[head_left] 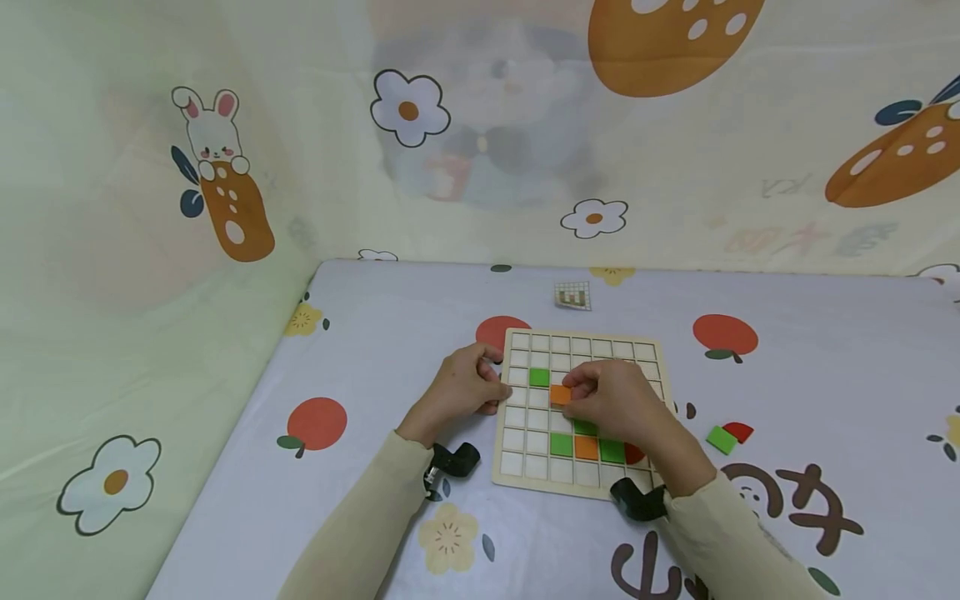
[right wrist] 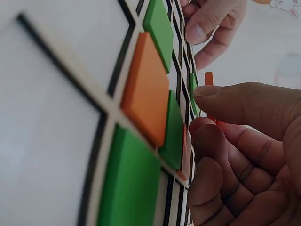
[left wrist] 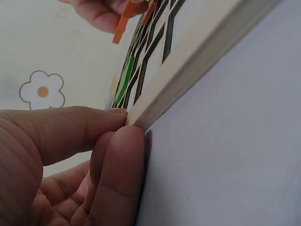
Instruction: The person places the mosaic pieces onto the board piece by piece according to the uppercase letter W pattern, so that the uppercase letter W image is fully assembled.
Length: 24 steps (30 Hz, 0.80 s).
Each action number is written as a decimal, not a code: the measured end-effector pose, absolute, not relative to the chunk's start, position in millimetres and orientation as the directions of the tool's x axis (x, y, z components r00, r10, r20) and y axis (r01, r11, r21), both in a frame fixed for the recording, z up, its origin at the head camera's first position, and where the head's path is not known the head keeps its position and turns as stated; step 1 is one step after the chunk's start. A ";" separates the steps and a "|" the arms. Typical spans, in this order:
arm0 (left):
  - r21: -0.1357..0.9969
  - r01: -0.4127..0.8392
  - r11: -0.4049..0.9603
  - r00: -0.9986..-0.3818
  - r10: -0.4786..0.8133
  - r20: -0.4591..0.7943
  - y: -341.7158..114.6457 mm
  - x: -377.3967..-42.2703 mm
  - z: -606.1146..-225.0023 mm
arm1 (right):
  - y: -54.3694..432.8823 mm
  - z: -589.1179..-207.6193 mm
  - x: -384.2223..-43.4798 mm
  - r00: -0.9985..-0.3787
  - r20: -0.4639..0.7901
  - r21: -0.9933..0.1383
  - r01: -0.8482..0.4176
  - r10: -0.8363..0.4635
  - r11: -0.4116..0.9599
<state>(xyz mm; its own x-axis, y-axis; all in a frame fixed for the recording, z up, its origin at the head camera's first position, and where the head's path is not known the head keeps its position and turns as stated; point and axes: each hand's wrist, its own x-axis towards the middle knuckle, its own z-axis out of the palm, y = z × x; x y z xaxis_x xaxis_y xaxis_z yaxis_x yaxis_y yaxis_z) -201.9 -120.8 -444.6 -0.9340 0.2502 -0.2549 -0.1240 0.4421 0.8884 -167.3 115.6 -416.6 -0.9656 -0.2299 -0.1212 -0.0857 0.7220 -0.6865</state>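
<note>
A wooden grid board (head_left: 551, 487) lies on the table, with white cells and several coloured tiles in them. My left hand (head_left: 465, 383) grips its left edge, thumb and a finger pinching the rim in the left wrist view. My right hand (head_left: 615, 396) pinches an orange square tile (head_left: 559, 395) over the board's middle, and the tile stands tilted in the right wrist view. Up and left of it sits a green tile (head_left: 539, 377). A lower row holds a green tile (head_left: 561, 445), an orange tile (head_left: 587, 447), another green tile (head_left: 612, 451) and a partly hidden red piece (head_left: 633, 453).
Right of the board, a loose green tile (head_left: 722, 440) overlaps a red curved piece (head_left: 740, 431) on the printed cloth. Behind the board lies a small card with a grid pattern (head_left: 573, 296). A patterned curtain (head_left: 315, 125) closes off the back and left.
</note>
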 end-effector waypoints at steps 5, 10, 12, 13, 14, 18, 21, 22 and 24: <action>0.885 -0.126 0.448 -0.934 0.247 -0.258 -121.3 -201.5 -444.5 | 107.5 -419.1 -173.2 -0.957 -0.146 -0.685 -0.084 -0.250 0.723; 0.883 -0.130 0.451 -0.932 0.247 -0.264 -121.1 -201.9 -444.5 | 99.9 -419.5 -176.5 -0.954 -0.157 -0.679 -0.084 -0.257 0.729; 0.883 -0.130 0.451 -0.933 0.246 -0.263 -121.1 -202.1 -445.1 | 98.0 -419.0 -177.0 -0.952 -0.156 -0.676 -0.091 -0.262 0.732; 0.884 -0.128 0.450 -0.933 0.247 -0.261 -121.2 -202.3 -445.4 | 97.1 -418.6 -177.0 -0.952 -0.154 -0.675 -0.095 -0.265 0.732; 0.886 -0.128 0.446 -0.933 0.248 -0.259 -121.2 -202.4 -445.7 | 96.5 -418.5 -177.2 -0.951 -0.153 -0.673 -0.099 -0.268 0.733; 0.890 -0.129 0.437 -0.933 0.252 -0.259 -121.2 -203.1 -446.8 | 94.9 -418.4 -177.5 -0.949 -0.155 -0.673 -0.102 -0.274 0.732; 0.888 -0.125 0.442 -0.933 0.252 -0.257 -121.6 -203.5 -446.6 | 94.0 -419.1 -177.9 -0.949 -0.149 -0.672 -0.108 -0.276 0.733; 0.887 -0.123 0.445 -0.933 0.253 -0.256 -121.8 -203.5 -446.3 | 93.6 -419.3 -177.9 -0.950 -0.146 -0.669 -0.112 -0.278 0.735; 0.886 -0.121 0.448 -0.934 0.252 -0.255 -122.1 -203.3 -445.9 | 92.7 -419.7 -178.0 -0.950 -0.140 -0.665 -0.118 -0.279 0.738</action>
